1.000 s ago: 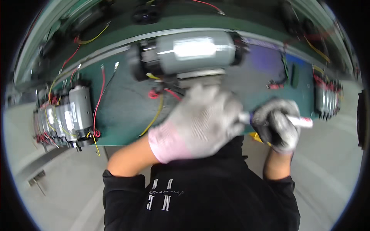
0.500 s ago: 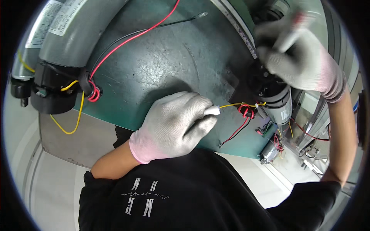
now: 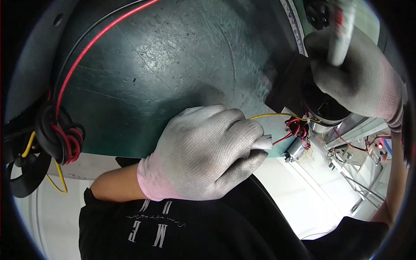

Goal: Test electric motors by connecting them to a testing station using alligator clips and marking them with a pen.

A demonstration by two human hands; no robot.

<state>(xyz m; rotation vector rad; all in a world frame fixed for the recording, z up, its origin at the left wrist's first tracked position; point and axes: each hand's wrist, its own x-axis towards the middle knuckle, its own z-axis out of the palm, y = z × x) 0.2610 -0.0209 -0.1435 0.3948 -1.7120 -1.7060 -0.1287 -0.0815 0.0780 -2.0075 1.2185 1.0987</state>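
Observation:
My left hand (image 3: 203,154), in a white knit glove with a pink cuff, pinches a short white cap-like piece (image 3: 262,142) between thumb and forefinger. My right hand (image 3: 359,80), in the same kind of glove, is closed round a white marker-like tube (image 3: 342,39) with red print. Its end points down over the black-topped motor (image 3: 323,104), whose upper part the hand partly hides. From that motor a yellow wire (image 3: 277,114) runs left and passes behind the fingers of my left hand. A coil of red and black wire (image 3: 297,128) hangs beside the motor.
At the left edge lies a large dark cylinder end with a black ring and coiled red wire (image 3: 71,143). Red and black leads cross the scratched green tabletop (image 3: 173,56). A small silver motor (image 3: 295,149) sits at the table's right corner, near a metal frame with more wires (image 3: 359,160).
The view has come closer and shifted, so the large grey cylinders at left are mostly out of sight. My right hand still holds the white tube over the motor; my left keeps its pinch.

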